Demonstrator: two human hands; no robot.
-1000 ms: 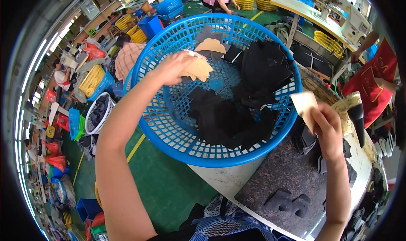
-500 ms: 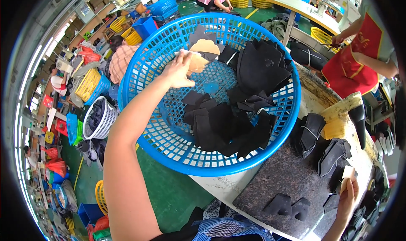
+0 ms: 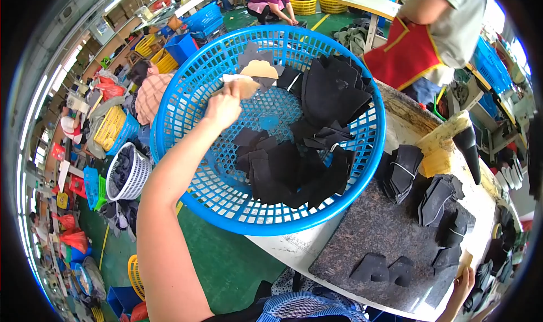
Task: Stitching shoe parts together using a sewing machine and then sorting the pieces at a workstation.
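Inside a large blue plastic basket (image 3: 277,230), my left hand (image 3: 224,108) is closed on a tan cut piece (image 3: 246,88) near the left wall. Just beyond lies another tan piece with a scalloped edge (image 3: 260,69), on top of grey pieces (image 3: 253,53). The basket also holds a stack of large black cut pieces (image 3: 334,93) and looser black pieces (image 3: 283,172). At the lower right, my right hand (image 3: 464,285) pinches a slim tan piece (image 3: 465,261) at the table's right edge. Its fingers are partly hidden.
On a dark speckled board (image 3: 353,237) lie tied black bundles (image 3: 403,175), another black stack (image 3: 436,202) and two small black pieces (image 3: 370,267). A black cone (image 3: 467,152) stands behind. A person in a red apron (image 3: 404,53) is beyond the basket. A white basket (image 3: 131,175) stands left.
My left hand's spread fingers have closed on the tan piece. My right hand has moved lower with its tan piece. The person in the red apron has shifted left, and the view has turned slightly.
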